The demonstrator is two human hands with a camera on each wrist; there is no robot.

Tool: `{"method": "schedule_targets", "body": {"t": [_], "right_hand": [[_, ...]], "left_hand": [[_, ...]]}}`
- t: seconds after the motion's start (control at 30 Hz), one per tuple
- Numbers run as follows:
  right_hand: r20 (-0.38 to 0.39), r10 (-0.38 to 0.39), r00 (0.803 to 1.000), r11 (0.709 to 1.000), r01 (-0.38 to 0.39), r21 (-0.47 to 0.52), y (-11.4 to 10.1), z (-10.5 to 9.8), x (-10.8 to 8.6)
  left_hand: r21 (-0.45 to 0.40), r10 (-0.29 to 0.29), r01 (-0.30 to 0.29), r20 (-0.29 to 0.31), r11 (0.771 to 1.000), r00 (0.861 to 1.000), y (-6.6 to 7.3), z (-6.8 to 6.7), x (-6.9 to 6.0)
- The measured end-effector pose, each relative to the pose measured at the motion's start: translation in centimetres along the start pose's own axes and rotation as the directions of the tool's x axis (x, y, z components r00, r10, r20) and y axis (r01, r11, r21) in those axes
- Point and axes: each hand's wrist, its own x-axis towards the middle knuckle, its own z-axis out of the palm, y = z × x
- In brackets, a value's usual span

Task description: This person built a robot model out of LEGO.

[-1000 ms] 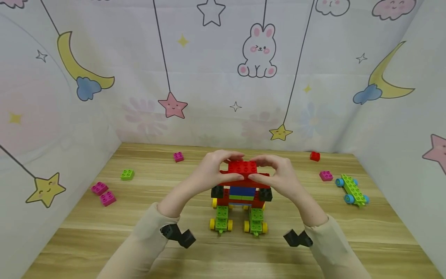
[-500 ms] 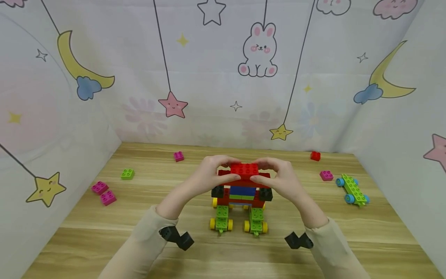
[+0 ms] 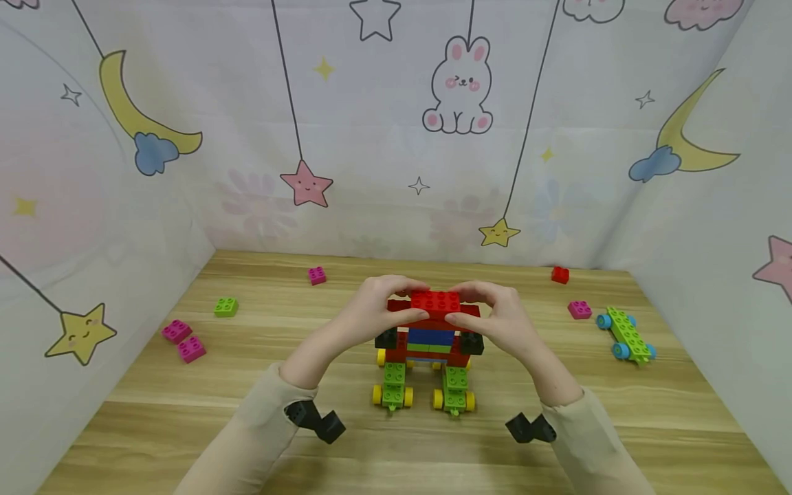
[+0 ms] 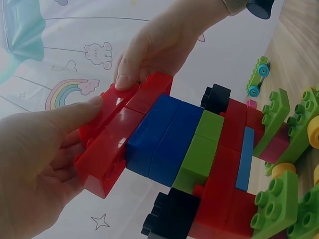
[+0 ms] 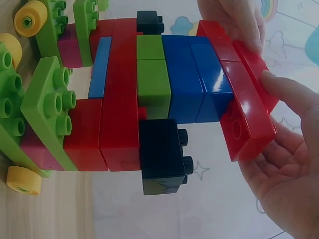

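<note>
A red building brick point(image 3: 436, 302) lies at the top of a brick structure, pinched at its two ends by my left hand point(image 3: 385, 302) and my right hand point(image 3: 498, 313). Both thumbs are on its near side, with the other fingers behind. Below it runs a row of red bricks point(image 4: 104, 154), wider than the blue bricks point(image 5: 199, 79) under it. Lime green bricks point(image 4: 202, 149) and more red ones follow lower down, with a black brick point(image 5: 162, 154) on each side. Green wheeled bases point(image 3: 394, 388) with yellow wheels carry the structure. Whether the top brick is fully seated I cannot tell.
On the wooden table's left lie a green brick point(image 3: 225, 307) and two magenta bricks point(image 3: 184, 341). Another magenta brick point(image 3: 317, 276) is farther back. At the right are a small red brick point(image 3: 559, 275), a magenta brick point(image 3: 579, 310) and a green car base point(image 3: 626, 335) with blue wheels.
The top red brick has shifted slightly right and down onto the red row, with both hands staying on it. In the last half second hardly anything has moved.
</note>
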Motion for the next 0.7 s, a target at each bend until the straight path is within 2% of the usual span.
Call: {"method": "schedule_targets", "body": {"t": [0.37, 0.7], "right_hand": [[-0.002, -0.001, 1.000, 1.000, 0.001, -0.004, 0.15, 0.08, -0.10], [-0.003, 0.005, 1.000, 1.000, -0.005, -0.029, 0.04, 0.14, -0.05]], "left_hand": [[-0.011, -0.013, 0.013, 0.005, 1.000, 1.000, 0.05, 0.05, -0.04], [-0.022, -0.012, 0.012, -0.017, 1.000, 1.000, -0.08, 0.27, -0.11]]}}
